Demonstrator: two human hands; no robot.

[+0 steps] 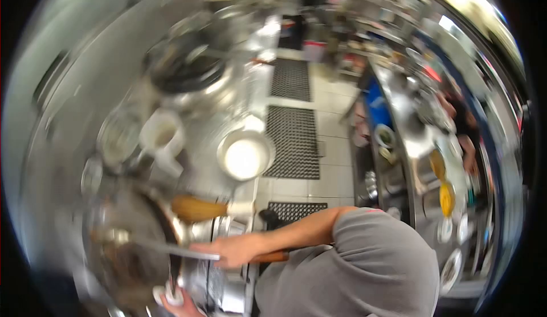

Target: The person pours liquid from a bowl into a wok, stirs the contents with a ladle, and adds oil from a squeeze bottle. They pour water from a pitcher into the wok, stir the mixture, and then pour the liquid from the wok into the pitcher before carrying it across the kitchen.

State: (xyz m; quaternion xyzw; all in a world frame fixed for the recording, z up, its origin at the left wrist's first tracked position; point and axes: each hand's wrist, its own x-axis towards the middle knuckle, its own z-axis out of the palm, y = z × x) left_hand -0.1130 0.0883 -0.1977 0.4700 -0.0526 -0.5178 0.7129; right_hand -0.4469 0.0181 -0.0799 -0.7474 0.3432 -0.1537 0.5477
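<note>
My right hand (pixel 233 250) is closed around a long metal utensil (pixel 165 248) whose brown wooden handle (pixel 272 256) sticks out behind it. The utensil's blurred far end lies over a large round wok (pixel 128 260) at the lower left. At the wok's near edge my left hand (pixel 181 304) is closed on its handle, with something white (pixel 170 295) at the grip. Just beyond my right hand lies a straw-coloured brush (pixel 199 209). A white-filled bowl (pixel 245 156) stands farther along the steel counter. Motion blur hides what the wok holds.
A white jug (pixel 162 133) and a glass bowl (pixel 118 135) stand above the wok. Beyond is another dark wok (pixel 188 66). Black mats (pixel 292 142) lie on the tiled floor. Across the aisle, a person (pixel 464 117) is beside a steel counter (pixel 401 106) with containers.
</note>
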